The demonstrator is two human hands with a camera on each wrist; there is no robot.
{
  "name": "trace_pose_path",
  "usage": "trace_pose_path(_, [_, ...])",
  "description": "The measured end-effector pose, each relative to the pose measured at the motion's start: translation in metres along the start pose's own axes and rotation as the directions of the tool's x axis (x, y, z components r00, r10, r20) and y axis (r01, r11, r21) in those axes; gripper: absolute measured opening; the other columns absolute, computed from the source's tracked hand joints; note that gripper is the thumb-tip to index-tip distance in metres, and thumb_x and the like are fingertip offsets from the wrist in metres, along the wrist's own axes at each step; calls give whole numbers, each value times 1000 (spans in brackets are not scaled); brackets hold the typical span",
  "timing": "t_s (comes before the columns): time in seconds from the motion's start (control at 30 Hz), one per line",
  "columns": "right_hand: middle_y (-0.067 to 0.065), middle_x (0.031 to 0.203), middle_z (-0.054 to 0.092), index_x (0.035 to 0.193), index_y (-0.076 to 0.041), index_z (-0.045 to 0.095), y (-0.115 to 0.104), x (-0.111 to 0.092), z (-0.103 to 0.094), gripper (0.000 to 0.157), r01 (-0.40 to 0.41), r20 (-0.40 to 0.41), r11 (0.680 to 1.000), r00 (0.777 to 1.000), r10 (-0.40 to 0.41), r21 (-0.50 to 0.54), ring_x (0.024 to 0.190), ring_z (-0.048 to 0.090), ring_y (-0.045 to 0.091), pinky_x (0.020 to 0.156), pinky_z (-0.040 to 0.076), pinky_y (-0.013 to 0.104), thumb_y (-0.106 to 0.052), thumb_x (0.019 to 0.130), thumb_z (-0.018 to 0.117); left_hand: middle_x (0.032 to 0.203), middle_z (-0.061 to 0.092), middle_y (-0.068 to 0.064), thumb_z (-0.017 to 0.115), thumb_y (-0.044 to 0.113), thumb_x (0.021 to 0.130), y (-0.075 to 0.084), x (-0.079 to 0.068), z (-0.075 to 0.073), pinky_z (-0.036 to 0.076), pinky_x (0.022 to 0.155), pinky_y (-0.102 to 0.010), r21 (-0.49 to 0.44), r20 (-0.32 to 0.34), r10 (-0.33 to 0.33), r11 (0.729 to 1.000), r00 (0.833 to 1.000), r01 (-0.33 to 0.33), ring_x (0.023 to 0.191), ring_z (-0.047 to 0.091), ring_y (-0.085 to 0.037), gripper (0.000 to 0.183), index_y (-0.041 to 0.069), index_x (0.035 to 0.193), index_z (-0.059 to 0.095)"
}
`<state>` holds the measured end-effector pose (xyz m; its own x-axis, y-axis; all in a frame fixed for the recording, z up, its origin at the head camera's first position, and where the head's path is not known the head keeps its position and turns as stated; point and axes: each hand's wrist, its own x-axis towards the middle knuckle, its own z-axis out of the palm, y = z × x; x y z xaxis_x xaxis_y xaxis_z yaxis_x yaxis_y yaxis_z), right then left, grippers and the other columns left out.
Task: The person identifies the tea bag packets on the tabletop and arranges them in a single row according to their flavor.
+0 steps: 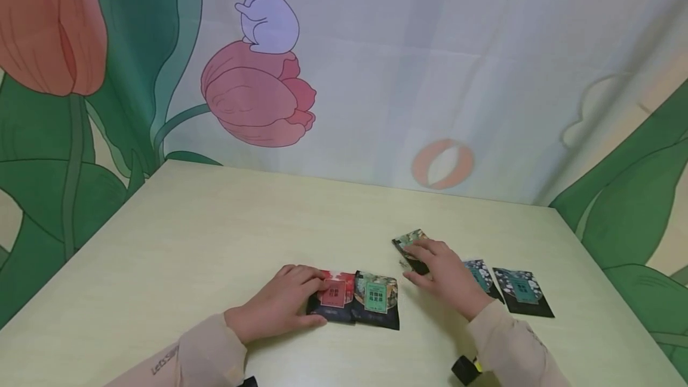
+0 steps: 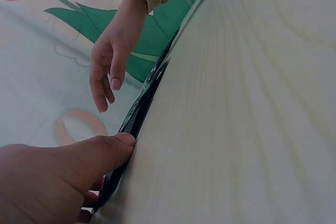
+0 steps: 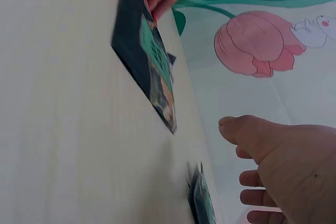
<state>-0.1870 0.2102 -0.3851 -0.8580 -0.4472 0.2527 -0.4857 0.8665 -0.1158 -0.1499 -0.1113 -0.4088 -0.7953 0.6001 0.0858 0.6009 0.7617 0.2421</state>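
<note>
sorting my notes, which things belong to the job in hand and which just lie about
Likely the job:
flat red-and-black packet, left hand on it
flat green-labelled black packet beside it
flat green-patterned black packet by the right hand

Possibly just lying about:
flat black packet with white flowers, far right
similar flowered packet, partly hidden

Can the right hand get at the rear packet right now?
Probably yes: the right hand hovers just above the rear packet, with nothing visible between them, and the left hand is off at the red packet.
</note>
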Motion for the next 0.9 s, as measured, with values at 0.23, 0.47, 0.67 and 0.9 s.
trace_pose_path(0.23, [20,134,54,132,-7,57,14,12,-2,49,-66,68,997,996,63,41,125,50,40,102,44,54,-29,90,67,135,54,0,67,55,83,0,-1,1,35,112,-44,-11,0,-13,1000,1000,13,127,47,-20,62,16,131,58])
trace_pose_path(0.47, [24,139,49,138,-6,51,25,19,3,50,-127,178,990,977,114,66,128,46,44,103,42,57,-28,94,61,136,54,-1,66,57,83,-1,0,2,34,112,-44,-5,20,-25,1000,999,25,127,47,-21,64,17,131,58])
trace_pose_path(0.67, [24,143,45,139,-5,49,28,22,7,51,-145,228,987,965,127,63,130,43,45,104,40,57,-26,94,61,135,54,0,66,57,83,0,0,2,35,111,-43,0,13,-15,1000,1000,15,127,47,-20,63,17,131,58])
trace_pose_path(0.9, [26,142,46,140,-6,48,27,24,8,52,-166,257,985,955,147,55,130,43,45,105,40,57,-27,94,61,136,54,0,66,56,83,1,0,0,35,111,-43,-8,9,-12,1000,1000,12,127,47,-20,63,17,132,58])
